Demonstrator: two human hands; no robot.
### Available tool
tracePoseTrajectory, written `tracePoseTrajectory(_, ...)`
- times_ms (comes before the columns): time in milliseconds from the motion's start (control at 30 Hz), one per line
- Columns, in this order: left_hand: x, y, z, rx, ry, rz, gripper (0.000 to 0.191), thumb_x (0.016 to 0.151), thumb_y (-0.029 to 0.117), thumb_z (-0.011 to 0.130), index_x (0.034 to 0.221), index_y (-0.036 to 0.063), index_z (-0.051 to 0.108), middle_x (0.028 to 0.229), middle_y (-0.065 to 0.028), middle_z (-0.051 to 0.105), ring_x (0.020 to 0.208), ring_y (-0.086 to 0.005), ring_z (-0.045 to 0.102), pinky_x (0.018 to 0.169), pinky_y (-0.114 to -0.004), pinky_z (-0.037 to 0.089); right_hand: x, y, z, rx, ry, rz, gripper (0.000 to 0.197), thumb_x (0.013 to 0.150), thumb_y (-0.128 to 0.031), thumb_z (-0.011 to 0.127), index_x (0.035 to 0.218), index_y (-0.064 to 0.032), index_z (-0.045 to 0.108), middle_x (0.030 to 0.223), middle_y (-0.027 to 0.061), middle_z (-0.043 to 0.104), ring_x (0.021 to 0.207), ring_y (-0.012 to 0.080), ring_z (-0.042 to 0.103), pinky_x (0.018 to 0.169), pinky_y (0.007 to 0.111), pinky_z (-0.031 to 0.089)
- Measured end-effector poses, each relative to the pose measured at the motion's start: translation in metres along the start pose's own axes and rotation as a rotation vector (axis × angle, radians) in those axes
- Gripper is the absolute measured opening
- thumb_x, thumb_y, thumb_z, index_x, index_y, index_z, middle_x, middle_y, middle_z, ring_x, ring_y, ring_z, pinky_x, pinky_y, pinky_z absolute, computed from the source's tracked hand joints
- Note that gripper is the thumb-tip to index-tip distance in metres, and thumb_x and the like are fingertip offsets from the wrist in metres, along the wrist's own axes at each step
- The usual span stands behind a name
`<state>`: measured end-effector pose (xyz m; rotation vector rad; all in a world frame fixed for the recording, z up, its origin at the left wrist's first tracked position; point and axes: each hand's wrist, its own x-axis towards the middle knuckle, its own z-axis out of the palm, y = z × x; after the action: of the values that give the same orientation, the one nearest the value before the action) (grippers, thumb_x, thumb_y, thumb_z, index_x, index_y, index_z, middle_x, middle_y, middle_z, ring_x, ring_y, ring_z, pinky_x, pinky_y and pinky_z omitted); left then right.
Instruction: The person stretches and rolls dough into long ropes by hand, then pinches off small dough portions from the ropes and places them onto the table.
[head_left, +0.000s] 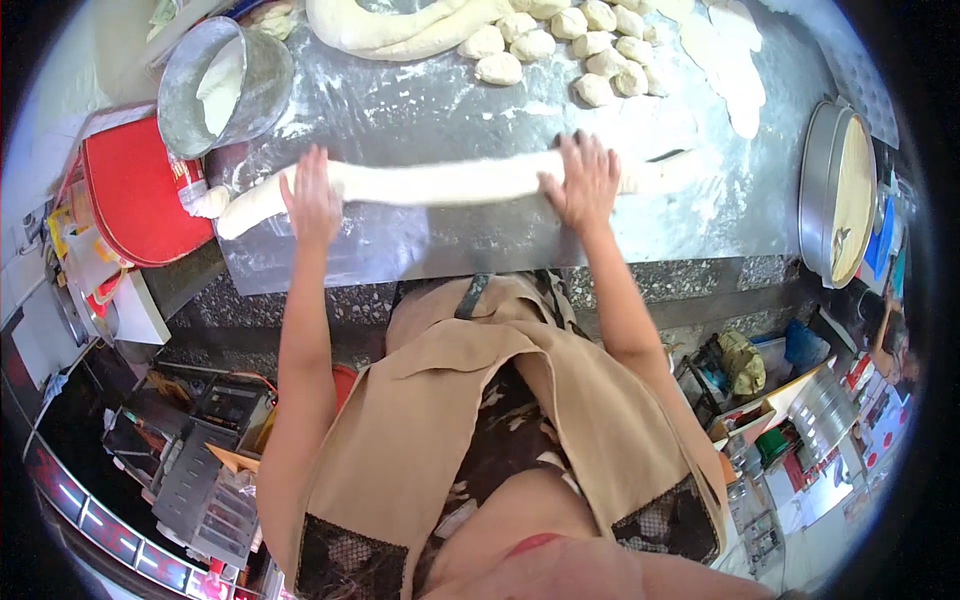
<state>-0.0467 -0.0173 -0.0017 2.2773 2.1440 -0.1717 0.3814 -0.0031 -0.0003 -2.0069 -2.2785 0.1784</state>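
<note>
A long rope of pale dough (442, 182) stretches across the floured metal worktop (480, 240) in front of me. My left hand (313, 195) lies palm down over the rope towards its left end. Further right, my right hand (585, 180) presses on it with the fingers spread, close to where the dough thins out. Neither hand is closed around the rope. A small lump of dough (211, 202) sits beside the rope's left tip. Beyond my hands are several dough balls (532, 46) and a thick folded dough coil (397, 34).
At the back left a metal bucket (262, 82) holding white flour is tilted, above a red lid-like panel (142, 195). Flattened dough pieces (731, 67) lie at the far right. A round metal pan (821, 195) stands at the right edge. Another person's arm (885, 330) shows far right.
</note>
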Motion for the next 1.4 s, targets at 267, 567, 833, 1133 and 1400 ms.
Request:
tracePoseTrajectory(267, 0.105, 0.075, -0.027, -0.356, 0.024, 0.367, 0.064, 0.076, 0.052, 0.066, 0.124, 0.011, 0.055, 0.129, -0.0155, 0.053, 0.118, -0.0259, 0.051, 0.099, -0.044, 0.038, 0.023, -0.07, -0.013, 0.439, 0.49, 0.329, 0.031, 0.083, -0.02, 0.06, 0.105, 0.0024, 0.059, 0.101, 0.0198, 0.059, 0.1, 0.0373, 0.054, 0.09, 0.045, 0.041)
tracePoseTrajectory(567, 0.073, 0.054, -0.051, -1.409, -1.214, 0.226, 0.05, 0.076, 0.038, 0.072, 0.109, 0.0018, 0.061, 0.086, -0.0106, 0.066, 0.081, -0.0169, 0.062, 0.076, -0.031, 0.049, 0.041, -0.23, 0.055, 2.448, 0.181, 1.067, 0.035, 0.087, -0.027, 0.062, 0.107, 0.0009, 0.054, 0.09, 0.0147, 0.062, 0.082, 0.0257, 0.062, 0.08, 0.043, 0.051)
tracePoseTrajectory(833, 0.012, -0.056, -0.034, -1.601, -1.9, -0.103, 0.052, 0.068, 0.034, 0.074, 0.103, 0.001, 0.056, 0.077, -0.0087, 0.061, 0.06, -0.0164, 0.059, 0.058, -0.03, 0.05, 0.039, -0.158, 0.029, 2.779, 0.588, 0.791, 0.029, 0.084, -0.024, 0.059, 0.093, 0.0032, 0.052, 0.081, 0.0152, 0.058, 0.073, 0.0286, 0.058, 0.071, 0.042, 0.051)
tracePoseTrajectory(1133, 0.037, -0.195, -0.055, -1.103, -1.659, -0.271, 0.042, 0.074, 0.024, 0.072, 0.102, -0.0045, 0.058, 0.078, -0.0118, 0.062, 0.063, -0.0188, 0.061, 0.058, -0.034, 0.052, 0.024, -0.033, 0.011, 2.846, 0.561, 0.647, 0.034, 0.085, -0.027, 0.058, 0.098, 0.0037, 0.048, 0.081, 0.0124, 0.055, 0.07, 0.0234, 0.056, 0.07, 0.039, 0.051)
tracePoseTrajectory(1400, 0.022, 0.056, -0.063, -0.446, 0.105, 0.56, 0.079, 0.058, 0.038, 0.084, 0.124, 0.0073, 0.053, 0.113, -0.0124, 0.061, 0.107, -0.028, 0.056, 0.098, -0.036, 0.04, 0.0, -0.06, 0.067, 2.758, 0.599, 0.794, 0.033, 0.088, -0.031, 0.054, 0.101, -0.0008, 0.053, 0.08, 0.0138, 0.059, 0.07, 0.0284, 0.058, 0.071, 0.044, 0.051)
